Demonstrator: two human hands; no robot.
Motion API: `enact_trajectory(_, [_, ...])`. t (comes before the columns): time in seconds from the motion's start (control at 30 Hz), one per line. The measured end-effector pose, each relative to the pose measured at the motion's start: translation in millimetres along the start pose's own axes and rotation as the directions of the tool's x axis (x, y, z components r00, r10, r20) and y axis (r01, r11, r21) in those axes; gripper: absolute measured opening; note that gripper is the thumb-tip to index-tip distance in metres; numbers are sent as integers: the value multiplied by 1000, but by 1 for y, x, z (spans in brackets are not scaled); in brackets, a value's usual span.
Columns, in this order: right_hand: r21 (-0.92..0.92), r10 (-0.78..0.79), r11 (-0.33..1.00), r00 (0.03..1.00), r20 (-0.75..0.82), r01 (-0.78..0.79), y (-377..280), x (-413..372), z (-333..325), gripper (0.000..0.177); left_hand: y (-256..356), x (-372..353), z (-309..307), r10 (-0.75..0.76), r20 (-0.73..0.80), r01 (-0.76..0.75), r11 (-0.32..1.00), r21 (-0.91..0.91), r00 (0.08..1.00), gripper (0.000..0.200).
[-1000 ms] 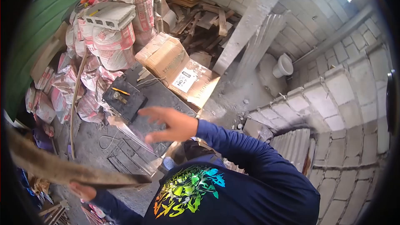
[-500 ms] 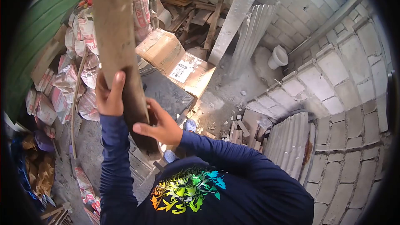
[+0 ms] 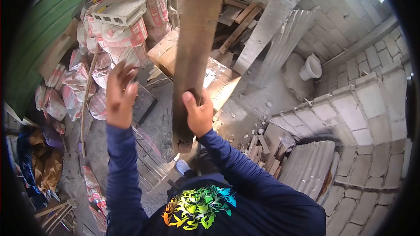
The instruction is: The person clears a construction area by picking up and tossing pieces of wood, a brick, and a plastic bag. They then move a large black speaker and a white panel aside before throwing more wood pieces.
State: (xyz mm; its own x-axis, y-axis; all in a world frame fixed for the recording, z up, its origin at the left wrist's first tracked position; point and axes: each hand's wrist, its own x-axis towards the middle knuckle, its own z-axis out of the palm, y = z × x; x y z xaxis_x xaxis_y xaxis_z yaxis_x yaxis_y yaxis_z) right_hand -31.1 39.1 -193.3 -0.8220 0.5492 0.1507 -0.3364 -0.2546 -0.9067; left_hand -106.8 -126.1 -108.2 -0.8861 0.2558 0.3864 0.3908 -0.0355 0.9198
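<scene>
Wooden plank [image 3: 192, 57] | long axis near upright | right hand [image 3: 199, 113] grips

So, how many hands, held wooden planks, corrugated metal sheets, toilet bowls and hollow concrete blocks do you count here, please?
wooden plank: 1
hands: 2, left hand open, right hand gripping the wooden plank
corrugated metal sheets: 2
toilet bowl: 1
hollow concrete block: 1
total: 7

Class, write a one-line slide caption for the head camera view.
Right hand grips a long weathered brown wooden plank upright; the open left hand is raised beside it, not touching.
</scene>
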Motion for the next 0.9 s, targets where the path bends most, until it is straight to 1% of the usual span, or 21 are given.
enact_trajectory(0.03, [-100, 5, 995, 1000, -2, -5, -12, 19, -4, 36, -10, -6, -20, -36, -1, 36, 996, 81, 999, 63])
enact_trajectory(0.13, [-281, -75, 959, 988, -133, 35, 1, 107, -26, 49, -15, -40, -71, -198, -145, 222, 960, 169, 969, 64])
enact_trajectory(0.2, [-328, -215, 938, 932, -293, 114, 1, 201, -40, 55, -8, -75, -106, -260, -260, 320, 921, 222, 930, 62])
enact_trajectory(0.23, [-447, -186, 894, 943, -277, 45, -14, 254, -53, 59, -3, -94, -123, -285, -314, 367, 897, 246, 906, 61])
enact_trajectory(0.27, [-532, -203, 847, 912, -355, -18, -9, 315, -71, 65, 2, -113, -136, -301, -381, 415, 871, 264, 874, 59])
enact_trajectory(0.3, [-530, -259, 848, 859, -442, -17, -4, 369, -89, 75, 9, -136, -147, -321, -448, 470, 839, 274, 834, 58])
enact_trajectory(0.33, [-529, -245, 848, 865, -438, -27, 4, 383, -92, 75, 12, -162, -157, -268, -491, 498, 754, 428, 829, 55])
enact_trajectory(0.37, [-660, -302, 745, 838, -455, -90, 6, 394, -94, 78, 12, -186, -170, -203, -512, 507, 649, 568, 834, 53])
enact_trajectory(0.4, [-768, -373, 622, 804, -463, -154, 4, 402, -97, 83, 9, -216, -184, -209, -569, 540, 670, 509, 795, 50])
enact_trajectory(0.43, [-827, -402, 559, 854, -329, -55, 15, 390, -99, 86, 6, -244, -193, -219, -627, 572, 692, 440, 747, 48])
enact_trajectory(0.47, [-871, -416, 489, 891, -181, 52, 38, 362, -101, 89, 4, -264, -194, -220, -631, 572, 698, 431, 744, 48])
enact_trajectory(0.5, [-836, -450, 518, 889, -85, 182, 62, 331, -106, 87, 4, -280, -194, -243, -712, 637, 684, 356, 659, 47])
enact_trajectory(0.53, [-837, -385, 518, 922, -45, 175, 83, 294, -113, 85, 3, -286, -194, -262, -782, 692, 667, 276, 565, 45])
enact_trajectory(0.6, [-847, -218, 503, 974, 67, 171, 146, 206, -152, 78, 9, -282, -179, -320, -778, 729, 640, 244, 541, 46])
enact_trajectory(0.63, [-844, -104, 529, 994, 41, 90, 179, 161, -181, 75, 11, -276, -176, -372, -768, 759, 614, 218, 522, 47])
enact_trajectory(0.67, [-823, 110, 558, 993, -52, -106, 187, 114, -199, 74, 12, -270, -177, -367, -764, 753, 619, 225, 530, 47])
enact_trajectory(0.7, [-876, 219, 438, 969, -112, -201, 208, 74, -228, 75, 11, -265, -179, -355, -724, 721, 636, 276, 591, 48])
enact_trajectory(0.73, [-899, 321, 374, 941, -107, -230, 202, 37, -243, 75, 11, -260, -182, -348, -676, 688, 648, 327, 650, 48])
enact_trajectory(0.77, [-917, 423, 299, 898, -120, -263, 192, 8, -257, 75, 7, -255, -192, -361, -658, 686, 645, 336, 661, 48])
enact_trajectory(0.83, [-938, 545, 238, 834, -86, -252, 170, -32, -286, 75, -4, -234, -216, -392, -592, 609, 762, 220, 704, 50])
enact_trajectory(0.9, [-966, 641, 77, 755, -140, -245, 169, -55, -328, 69, -11, -196, -217, -424, -487, 582, 778, 235, 763, 51])
